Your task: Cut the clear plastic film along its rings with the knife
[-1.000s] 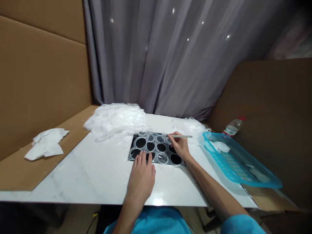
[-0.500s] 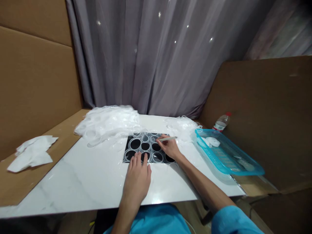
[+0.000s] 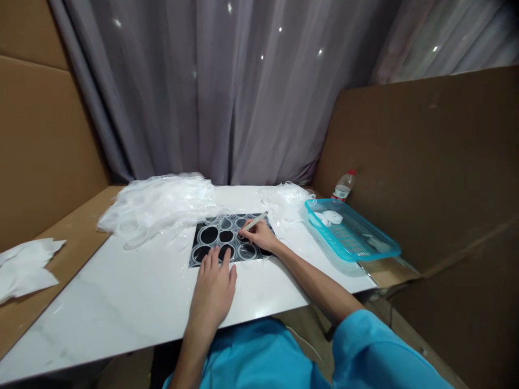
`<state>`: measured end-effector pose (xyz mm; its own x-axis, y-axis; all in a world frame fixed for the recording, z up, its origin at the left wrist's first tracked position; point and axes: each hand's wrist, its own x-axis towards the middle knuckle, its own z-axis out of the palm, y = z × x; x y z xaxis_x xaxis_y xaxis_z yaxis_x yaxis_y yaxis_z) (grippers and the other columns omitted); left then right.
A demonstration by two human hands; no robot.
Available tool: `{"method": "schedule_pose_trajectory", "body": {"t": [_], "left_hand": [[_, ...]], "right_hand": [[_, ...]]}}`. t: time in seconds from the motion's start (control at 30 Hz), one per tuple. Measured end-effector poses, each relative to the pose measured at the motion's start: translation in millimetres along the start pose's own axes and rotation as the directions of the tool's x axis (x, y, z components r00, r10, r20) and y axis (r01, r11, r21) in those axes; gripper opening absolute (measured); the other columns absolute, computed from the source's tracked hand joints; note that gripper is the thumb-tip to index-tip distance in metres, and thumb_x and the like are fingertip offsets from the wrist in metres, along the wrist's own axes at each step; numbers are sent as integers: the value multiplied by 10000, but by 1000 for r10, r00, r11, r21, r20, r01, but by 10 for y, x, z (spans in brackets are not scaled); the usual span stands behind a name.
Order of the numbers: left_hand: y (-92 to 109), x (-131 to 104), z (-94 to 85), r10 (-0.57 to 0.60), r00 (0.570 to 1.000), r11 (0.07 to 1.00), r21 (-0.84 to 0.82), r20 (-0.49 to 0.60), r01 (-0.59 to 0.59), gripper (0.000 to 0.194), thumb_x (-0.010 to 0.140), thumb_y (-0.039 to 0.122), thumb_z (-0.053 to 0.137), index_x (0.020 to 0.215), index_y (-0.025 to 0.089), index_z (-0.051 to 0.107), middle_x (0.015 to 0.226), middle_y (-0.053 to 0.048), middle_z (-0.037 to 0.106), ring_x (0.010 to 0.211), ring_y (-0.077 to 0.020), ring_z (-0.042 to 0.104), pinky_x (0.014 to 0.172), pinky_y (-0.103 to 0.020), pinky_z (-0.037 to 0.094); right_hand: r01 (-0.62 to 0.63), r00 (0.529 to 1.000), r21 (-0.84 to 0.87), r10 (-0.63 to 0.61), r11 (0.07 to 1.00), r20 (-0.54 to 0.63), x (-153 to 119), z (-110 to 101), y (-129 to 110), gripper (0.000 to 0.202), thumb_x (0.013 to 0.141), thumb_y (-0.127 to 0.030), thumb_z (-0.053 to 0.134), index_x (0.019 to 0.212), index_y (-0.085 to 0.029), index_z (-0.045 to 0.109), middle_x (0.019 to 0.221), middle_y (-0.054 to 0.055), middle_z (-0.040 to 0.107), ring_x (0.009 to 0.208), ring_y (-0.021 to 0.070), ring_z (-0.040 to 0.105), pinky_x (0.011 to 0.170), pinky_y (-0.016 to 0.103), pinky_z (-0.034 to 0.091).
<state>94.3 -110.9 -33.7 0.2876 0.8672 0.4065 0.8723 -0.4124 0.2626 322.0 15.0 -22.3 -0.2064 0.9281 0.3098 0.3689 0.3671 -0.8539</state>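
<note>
A flat black sheet (image 3: 209, 234) with round and drop-shaped outlines in white lies on the white table. My left hand (image 3: 213, 286) rests palm down on its near edge, fingers stretched out and holding nothing. In my right hand (image 3: 259, 236) is a slim, light-coloured pen-shaped tool (image 3: 254, 221), pinched between the fingers. Its lower end points down to the left at a ring right of the sheet's middle, and its upper end leans to the right. I cannot make out the tip clearly.
White, filmy cut-out pieces (image 3: 162, 202) are heaped at the back left, with a smaller heap (image 3: 286, 200) at the back right. A blue basket (image 3: 348, 255) holds white round pieces. Behind it stands a bottle (image 3: 344, 186). White tissues (image 3: 30, 267) lie at left. Cardboard walls flank the table.
The whole view has shifted, so things appear further left. My right hand has moved slightly lower on the sheet, and the pen-shaped tool is tilted up more. My left hand stays on the sheet.
</note>
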Motion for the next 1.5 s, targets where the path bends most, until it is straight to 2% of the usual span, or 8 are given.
{"method": "schedule_pose_trajectory", "body": {"t": [0.3,0.77,0.93,1.07,1.17,1.27,1.4,1.5], "left_hand": [[-55,-5,30,38,999,999,24,18,-39,533,1136,371,438,1625,197,562,1698,-195,491,1603,-415,411,1261,-613,422],[-81,-10,25,39,998,999,-1,47,-39,554,1136,401,425,1641,208,547,1698,-170,492,1600,-402,407,1293,-597,381],[-79,-17,26,34,998,999,3,61,-34,564,1147,409,394,1647,185,531,1713,-179,460,1619,-404,373,1306,-599,371],[-101,-9,39,43,998,999,-29,54,-42,550,1146,412,395,1642,215,529,1702,-174,456,1610,-399,382,1283,-625,409],[-112,32,27,43,999,996,-79,7,-43,522,1136,412,421,1598,221,569,1711,-177,424,1625,-403,355,1277,-638,423],[-14,100,-10,64,996,989,-129,-61,-71,471,1127,375,438,1538,228,613,1698,-160,440,1635,-392,344,1297,-633,406],[416,176,-25,197,980,956,-215,-22,-197,444,1140,302,398,1519,232,617,1587,-135,581,1560,-321,472,1303,-560,421],[841,186,50,340,939,921,-222,55,-320,472,1148,309,401,1576,215,576,1637,-139,563,1575,-316,471,1328,-548,385]], "right_hand": [[-91,983,245,127,965,-135,73,-44,96,403,834,-605,835,825,-238,670,504,-36,583,435,166,549,436,280,450],[-51,966,313,127,948,-226,124,-166,25,475,837,-664,821,845,-222,646,750,59,765,451,149,523,421,297,419],[14,822,-75,-54,997,-567,87,-652,-77,381,976,-594,704,910,-220,680,783,63,737,603,203,627,593,325,489],[-216,737,-493,-190,843,-648,-46,-1051,-28,261,1059,-445,614,1010,-214,726,873,112,737,893,297,688,837,379,510],[-336,763,-591,-155,734,-627,-77,-1144,82,154,1013,-333,648,1031,-203,729,1086,179,747,1141,365,635,908,422,510],[-274,809,-544,-116,793,-576,-11,-1096,182,146,983,-340,679,972,-209,741,1092,148,759,1119,340,640,911,413,522],[-75,931,-312,-45,947,-361,110,-1040,282,151,905,-338,763,825,-210,752,816,53,740,805,228,668,790,337,534],[-48,958,-143,5,988,-288,118,-1083,366,155,852,-335,811,803,-201,751,783,41,745,728,191,665,699,296,543]]}}
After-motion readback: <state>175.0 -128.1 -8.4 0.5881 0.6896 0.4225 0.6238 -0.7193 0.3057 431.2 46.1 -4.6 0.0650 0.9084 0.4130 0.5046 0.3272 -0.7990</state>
